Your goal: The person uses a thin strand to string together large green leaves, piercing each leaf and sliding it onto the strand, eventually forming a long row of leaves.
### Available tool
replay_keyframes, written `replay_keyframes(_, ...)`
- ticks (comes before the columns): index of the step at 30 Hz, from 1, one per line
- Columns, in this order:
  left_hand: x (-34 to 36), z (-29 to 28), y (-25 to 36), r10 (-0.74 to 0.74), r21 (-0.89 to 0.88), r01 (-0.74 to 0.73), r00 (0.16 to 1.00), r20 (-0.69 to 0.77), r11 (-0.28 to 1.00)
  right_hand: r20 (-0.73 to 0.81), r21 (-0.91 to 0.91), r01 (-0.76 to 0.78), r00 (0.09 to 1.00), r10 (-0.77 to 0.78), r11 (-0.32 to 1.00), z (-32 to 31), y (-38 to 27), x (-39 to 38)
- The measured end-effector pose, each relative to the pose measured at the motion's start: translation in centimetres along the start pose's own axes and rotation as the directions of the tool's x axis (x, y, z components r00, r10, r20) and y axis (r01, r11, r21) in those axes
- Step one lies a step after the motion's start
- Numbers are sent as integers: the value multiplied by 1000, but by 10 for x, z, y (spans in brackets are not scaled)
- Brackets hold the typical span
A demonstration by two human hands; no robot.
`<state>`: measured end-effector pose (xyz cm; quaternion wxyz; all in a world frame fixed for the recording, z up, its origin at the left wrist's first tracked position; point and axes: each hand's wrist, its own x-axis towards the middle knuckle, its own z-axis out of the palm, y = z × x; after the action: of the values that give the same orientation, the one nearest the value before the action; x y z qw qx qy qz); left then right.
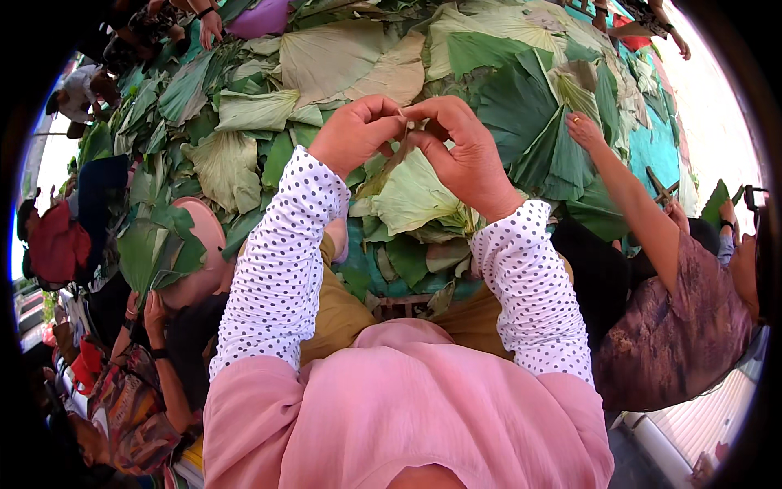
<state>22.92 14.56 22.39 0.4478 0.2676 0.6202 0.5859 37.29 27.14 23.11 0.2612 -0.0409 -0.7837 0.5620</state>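
Visibly creased, pale green leaf point(417, 194)

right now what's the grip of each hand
Left hand: closed in a pinch; whether it holds anything cannot be told.
Right hand: closed in a pinch, apparently on a thin brownish leaf piece.

"What are the two hands doing?"

"The bare left hand point(354, 134) and bare right hand point(471, 155) pinch a thin, brownish strip point(402, 150), fingertips together, above a pale green, pleated leaf point(411, 194)."

"And either side?"

"Rightward, a co-worker's bare hand point(582, 130) touches a broad, dark green, fan-shaped leaf point(564, 159). Leftward, another person holds a green leaf point(145, 251) before a rounded pink object point(210, 232)."
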Motion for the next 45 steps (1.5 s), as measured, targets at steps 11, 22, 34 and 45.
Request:
replay_keyframes(11,-2,-14,4,36,-198,-47,998,-60,979,418,-586,97,887,198,804,-31,48,-56)
replay_keyframes(22,-4,-17,6,33,-157,-37,999,-27,987,518,-732,222,796,313,644,-38,97,-78)
replay_keyframes(34,14,-99,-4,29,80,-23,997,-74,997,141,179,-558,830,540,810,4,3,-17)
replay_keyframes(45,-9,-214,-262,-657,-257,630,557,-507,733,138,137,-549,835,533,824,16,-12,-17)
